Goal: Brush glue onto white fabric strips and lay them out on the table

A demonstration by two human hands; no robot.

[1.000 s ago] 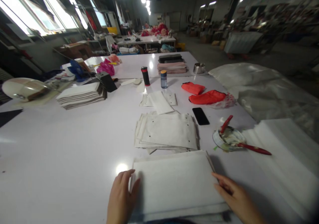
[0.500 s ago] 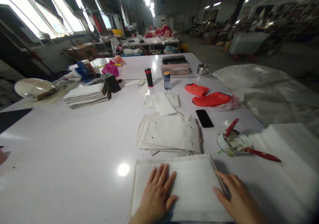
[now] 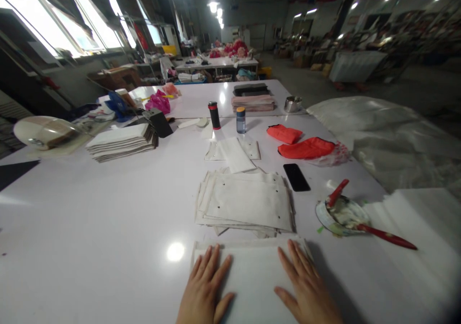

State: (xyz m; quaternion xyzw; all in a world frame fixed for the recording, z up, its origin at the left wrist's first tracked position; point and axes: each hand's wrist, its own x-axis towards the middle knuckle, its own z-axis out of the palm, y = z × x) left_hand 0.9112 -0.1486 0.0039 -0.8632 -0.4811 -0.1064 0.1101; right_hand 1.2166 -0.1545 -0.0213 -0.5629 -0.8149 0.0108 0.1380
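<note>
A white padded sheet (image 3: 252, 276) lies at the near edge of the white table (image 3: 90, 218). My left hand (image 3: 205, 290) rests flat on its left part, fingers spread. On its right part my right hand (image 3: 306, 290) lies flat too, fingers stretched forward. Just beyond the sheet sits a stack of white fabric pieces with small dark dots (image 3: 247, 199).
Right of the stack are a black phone (image 3: 296, 177) and a dish with red-handled brushes (image 3: 345, 213). Farther off: orange cloth pieces (image 3: 306, 147), two bottles (image 3: 226, 117), folded white pieces (image 3: 234, 152), a pile of grey-white sheets (image 3: 122, 142). White material covers the right side (image 3: 414, 228).
Both hands have slid inward onto the top of the sheet; the right hand left the sheet's right edge. The view has tipped slightly so the sheet sits lower in frame.
</note>
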